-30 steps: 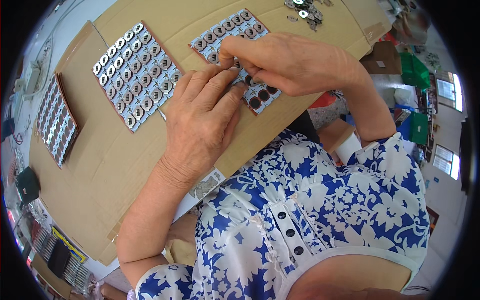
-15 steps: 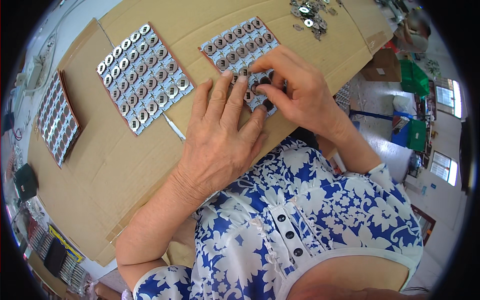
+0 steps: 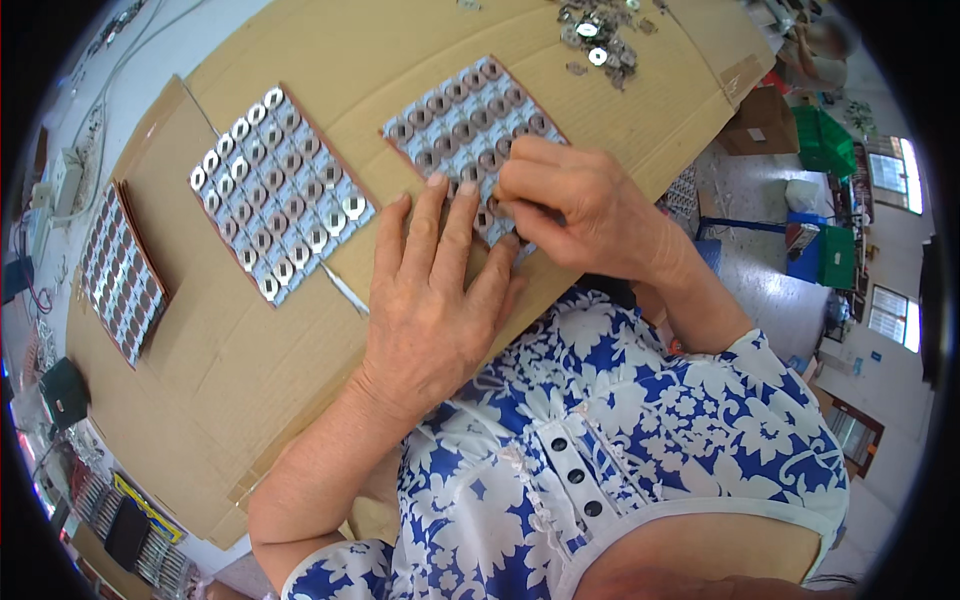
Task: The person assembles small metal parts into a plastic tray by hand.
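A circuit board panel with rows of round metal pieces lies on cardboard in front of me. My left hand rests on its near left edge, fingers stretched out and apart, fingertips on the board. At the panel's near right part, my right hand is closed, thumb and fingertips pinched low over the metal pieces. Whatever sits between those fingertips is hidden. Left of my hands lies a second panel covered in similar silvery pieces. A thin pale strip pokes out near its lower corner.
A heap of loose metal pieces lies at the far right of the cardboard. Stacked panels lean at the left. Beyond the table are a brown box, green crates and another person at upper right.
My right hand's fingers have drawn together into a tighter pinch on the panel. My left hand stays on the panel's edge. The whole view has shifted slightly.
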